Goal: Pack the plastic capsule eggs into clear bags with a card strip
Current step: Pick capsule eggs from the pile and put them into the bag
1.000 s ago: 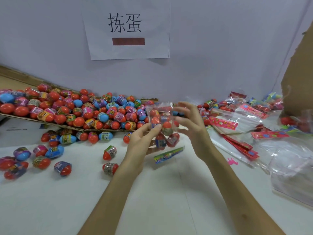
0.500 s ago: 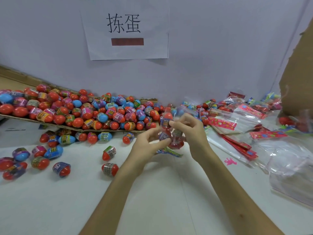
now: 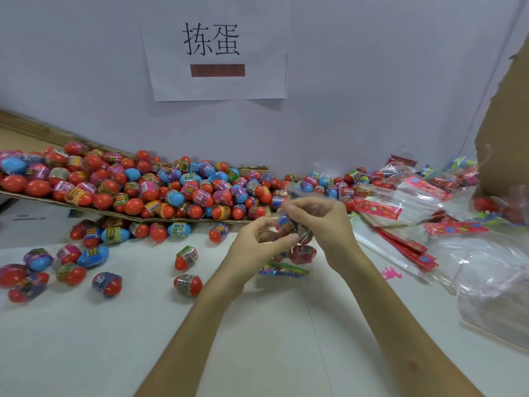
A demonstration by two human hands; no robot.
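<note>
We hold the clear bag point(image 3: 304, 252) of eggs point(image 3: 286, 224) just above the card strip point(image 3: 283, 271). Left hand point(image 3: 254, 247) and right hand point(image 3: 326, 222) each keep a closed pinching grip on its film. We judge it light, slippery and floppy, best pinched near the mouth. The sign point(image 3: 213, 47) behind the card strip reads "拣蛋".
</note>
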